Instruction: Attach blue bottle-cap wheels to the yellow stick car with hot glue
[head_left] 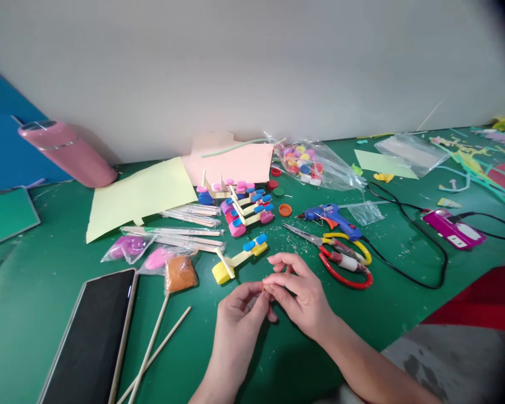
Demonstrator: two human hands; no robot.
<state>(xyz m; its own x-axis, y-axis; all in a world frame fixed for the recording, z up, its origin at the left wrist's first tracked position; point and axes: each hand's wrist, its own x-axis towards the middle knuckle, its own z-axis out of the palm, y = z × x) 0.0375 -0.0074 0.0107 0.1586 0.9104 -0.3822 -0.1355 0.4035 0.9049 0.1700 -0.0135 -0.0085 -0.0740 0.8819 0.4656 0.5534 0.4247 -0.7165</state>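
Observation:
My left hand [242,317] and my right hand [301,294] meet fingertip to fingertip above the green table. Both are pinched together on something tiny, perhaps orange-brown, which the fingers almost wholly hide. Just beyond them lies a small model [240,258] of pale sticks with yellow and blue clay pieces. Behind it, several similar models [248,207] in pink, blue and purple sit close together. A bag of orange-brown clay [180,274] lies to the left of my left hand. Scissors [347,261] with red and yellow handles lie to the right of my right hand.
A blue glue gun [330,219] trails a black cable to a purple power block [454,229]. A tablet or phone [92,336] and two wooden sticks [160,348] lie front left. A pink bottle [69,154], paper sheets [145,193] and a bag of coloured caps [305,163] line the back.

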